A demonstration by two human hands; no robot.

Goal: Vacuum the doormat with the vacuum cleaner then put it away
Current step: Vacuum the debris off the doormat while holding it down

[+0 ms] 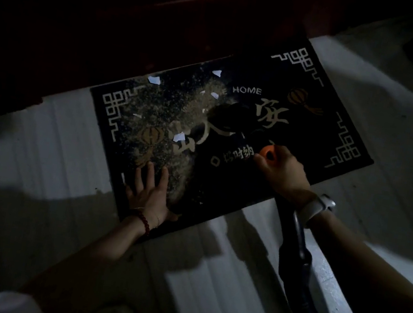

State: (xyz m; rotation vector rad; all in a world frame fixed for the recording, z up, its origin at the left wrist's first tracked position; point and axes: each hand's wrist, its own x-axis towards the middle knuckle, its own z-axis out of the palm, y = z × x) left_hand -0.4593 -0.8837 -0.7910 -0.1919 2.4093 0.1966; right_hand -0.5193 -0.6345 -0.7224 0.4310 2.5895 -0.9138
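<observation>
A black doormat (341, 118) with gold patterns and the word HOME lies on the pale floor in front of a dark door. Sandy dust (158, 111) and white paper scraps (154, 79) cover its left half. My left hand (149, 192) presses flat on the mat's near-left edge, fingers spread. My right hand (283, 170) grips the dark vacuum cleaner (233, 118) by its handle, where an orange part (268, 151) shows at my fingers. The nozzle sits on the mat's middle beside the dust. A dark hose (300, 241) runs back under my right wrist.
The dark red door and threshold (166, 28) border the mat's far edge. Pale floor (67, 139) surrounds the mat to the left, right and near side. The scene is dim, with shadows across the floor.
</observation>
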